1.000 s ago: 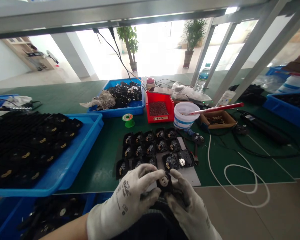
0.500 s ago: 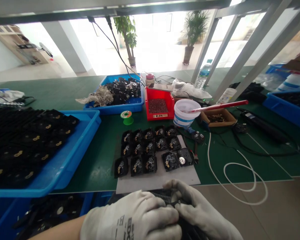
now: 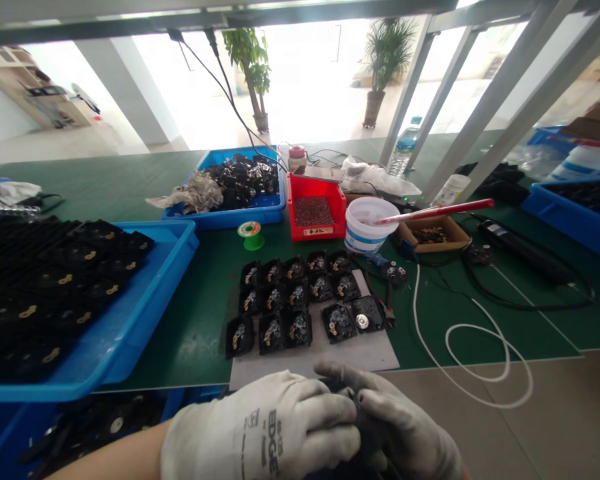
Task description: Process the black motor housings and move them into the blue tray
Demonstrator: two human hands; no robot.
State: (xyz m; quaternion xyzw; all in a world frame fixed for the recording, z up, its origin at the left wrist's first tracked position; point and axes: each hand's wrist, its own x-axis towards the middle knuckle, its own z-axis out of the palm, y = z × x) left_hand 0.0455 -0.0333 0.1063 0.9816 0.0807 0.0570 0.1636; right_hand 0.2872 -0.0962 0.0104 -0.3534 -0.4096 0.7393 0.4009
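At the near edge of the bench my left hand (image 3: pixel 275 423), in a white printed work glove, has its fingers curled over a black part (image 3: pixel 369 430). My right hand (image 3: pixel 410 413), gloved in grey-white, is wrapped round the same part from the other side. Most of the part is hidden by the gloves, so its kind cannot be made out. Just beyond my hands, black square housings (image 3: pixel 299 329) with small metal pieces inside stand in rows, partly on a white sheet (image 3: pixel 305 363). One housing (image 3: pixel 367 315) carries a silver disc.
A large blue tray (image 3: pixel 153 313) of black parts is at left. Farther back are a blue bin (image 3: pixel 260 217), a green solder spool (image 3: pixel 251 235), a red bin (image 3: pixel 317 231), a white tub (image 3: pixel 367 233), and a cardboard box (image 3: pixel 455 245). Pliers (image 3: pixel 389 300) and a white cord (image 3: pixel 447 383) lie right.
My right hand has turned and closed in over the black part, with its fingers nearer my left hand. The camera view has shifted slightly; the bench items stay in place.
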